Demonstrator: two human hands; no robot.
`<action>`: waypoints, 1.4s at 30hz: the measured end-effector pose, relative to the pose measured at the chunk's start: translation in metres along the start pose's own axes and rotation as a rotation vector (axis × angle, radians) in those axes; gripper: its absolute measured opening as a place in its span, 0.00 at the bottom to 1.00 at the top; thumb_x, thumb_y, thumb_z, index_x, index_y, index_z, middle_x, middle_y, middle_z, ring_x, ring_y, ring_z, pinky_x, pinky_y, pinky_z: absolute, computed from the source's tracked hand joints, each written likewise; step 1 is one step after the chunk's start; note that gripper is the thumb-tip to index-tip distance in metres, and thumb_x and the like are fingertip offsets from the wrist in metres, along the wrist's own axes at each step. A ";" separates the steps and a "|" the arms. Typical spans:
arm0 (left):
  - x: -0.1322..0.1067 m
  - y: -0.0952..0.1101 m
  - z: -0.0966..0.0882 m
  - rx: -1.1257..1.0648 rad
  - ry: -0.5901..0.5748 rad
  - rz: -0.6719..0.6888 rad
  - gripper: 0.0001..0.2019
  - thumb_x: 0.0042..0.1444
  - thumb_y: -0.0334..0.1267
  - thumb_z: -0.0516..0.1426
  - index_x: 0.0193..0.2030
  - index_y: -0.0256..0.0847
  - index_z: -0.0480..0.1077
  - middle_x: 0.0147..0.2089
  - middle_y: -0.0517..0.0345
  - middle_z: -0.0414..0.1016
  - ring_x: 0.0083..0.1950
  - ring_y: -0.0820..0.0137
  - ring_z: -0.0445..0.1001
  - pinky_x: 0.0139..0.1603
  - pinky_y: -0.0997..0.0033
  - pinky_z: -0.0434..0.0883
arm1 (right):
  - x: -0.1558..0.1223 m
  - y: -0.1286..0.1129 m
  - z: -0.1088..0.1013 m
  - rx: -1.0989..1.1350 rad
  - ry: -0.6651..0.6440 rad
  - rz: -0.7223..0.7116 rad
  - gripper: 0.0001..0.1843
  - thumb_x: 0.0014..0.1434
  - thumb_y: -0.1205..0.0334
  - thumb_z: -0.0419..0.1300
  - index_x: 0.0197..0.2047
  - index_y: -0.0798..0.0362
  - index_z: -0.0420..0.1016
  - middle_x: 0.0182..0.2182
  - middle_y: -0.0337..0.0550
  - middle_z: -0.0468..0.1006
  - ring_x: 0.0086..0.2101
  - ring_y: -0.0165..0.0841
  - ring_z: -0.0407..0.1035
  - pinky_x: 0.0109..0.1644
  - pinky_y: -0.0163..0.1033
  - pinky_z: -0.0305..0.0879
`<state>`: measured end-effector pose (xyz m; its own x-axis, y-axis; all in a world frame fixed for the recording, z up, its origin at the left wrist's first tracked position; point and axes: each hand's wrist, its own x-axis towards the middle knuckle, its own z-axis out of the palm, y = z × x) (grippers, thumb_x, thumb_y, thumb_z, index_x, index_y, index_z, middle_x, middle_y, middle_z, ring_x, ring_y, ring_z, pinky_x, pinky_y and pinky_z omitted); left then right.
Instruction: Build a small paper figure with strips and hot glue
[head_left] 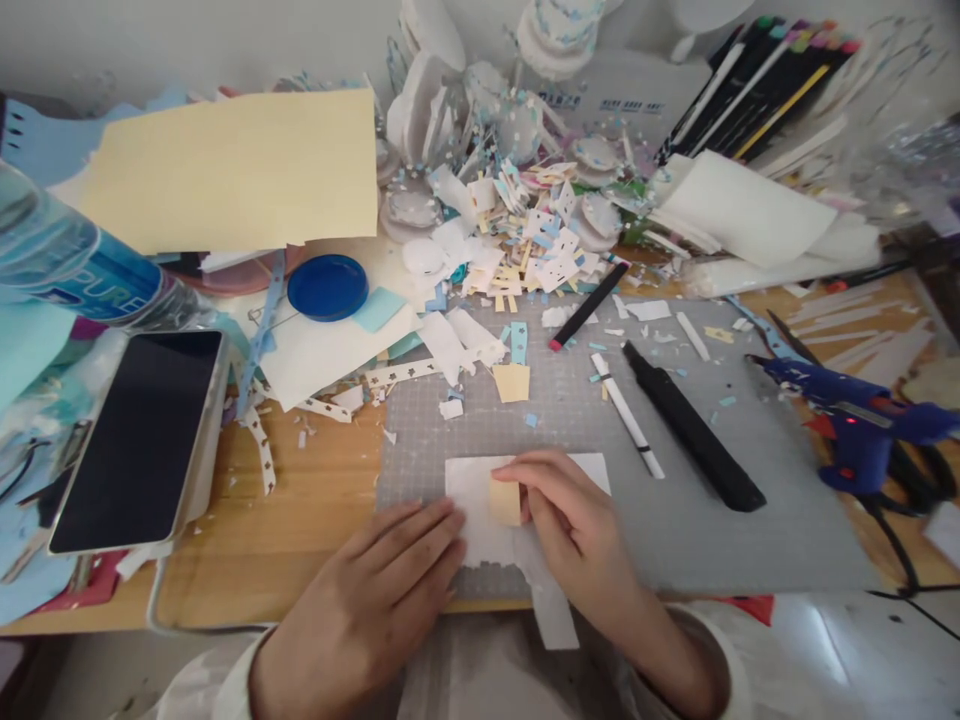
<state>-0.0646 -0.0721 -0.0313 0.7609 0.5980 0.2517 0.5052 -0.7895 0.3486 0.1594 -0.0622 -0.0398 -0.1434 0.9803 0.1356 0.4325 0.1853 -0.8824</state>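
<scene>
On the grey cutting mat (pixel 780 520) lies a torn white sheet of paper (pixel 469 490), with a strip of it hanging over the table's front edge. My left hand (pixel 390 580) rests flat, its fingertips on the sheet's left side. Between the thumb and fingers of my right hand (pixel 577 530) is a small cream paper piece (pixel 505 502), held over the middle of the sheet. Just beyond the sheet sits another cream paper piece (pixel 512 383) with a light blue strip (pixel 519 342) above it.
A white pen (pixel 628 418), a black cutter (pixel 690 425) and a black marker (pixel 589 308) lie on the mat. To the right is a blue glue gun (pixel 862 410). At left are a phone (pixel 139 440) and a water bottle (pixel 90 260). Paper scraps (pixel 532 235) pile up behind.
</scene>
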 end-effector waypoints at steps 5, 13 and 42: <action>0.001 -0.002 -0.002 0.008 0.029 -0.052 0.13 0.65 0.30 0.50 0.53 0.36 0.72 0.56 0.51 0.75 0.61 0.61 0.67 0.64 0.56 0.64 | -0.001 0.000 0.000 -0.088 -0.028 -0.104 0.19 0.62 0.75 0.48 0.51 0.48 0.71 0.43 0.46 0.74 0.44 0.33 0.70 0.47 0.39 0.70; 0.002 -0.006 -0.004 -0.032 0.024 -0.079 0.13 0.64 0.30 0.52 0.52 0.37 0.72 0.55 0.54 0.76 0.59 0.60 0.67 0.64 0.55 0.61 | -0.004 0.002 -0.020 -0.280 -0.270 -0.193 0.21 0.61 0.76 0.48 0.54 0.49 0.69 0.45 0.48 0.71 0.46 0.33 0.68 0.50 0.39 0.70; 0.003 -0.004 -0.016 -0.054 -0.124 -0.112 0.18 0.60 0.31 0.56 0.57 0.38 0.67 0.59 0.50 0.71 0.60 0.54 0.64 0.60 0.47 0.65 | -0.015 0.000 -0.031 -0.686 -0.352 -0.466 0.23 0.64 0.74 0.43 0.56 0.57 0.71 0.56 0.44 0.73 0.56 0.41 0.61 0.52 0.48 0.61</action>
<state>-0.0706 -0.0645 -0.0174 0.7469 0.6578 0.0967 0.5697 -0.7081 0.4172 0.1889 -0.0751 -0.0282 -0.6525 0.7392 0.1670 0.6825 0.6690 -0.2945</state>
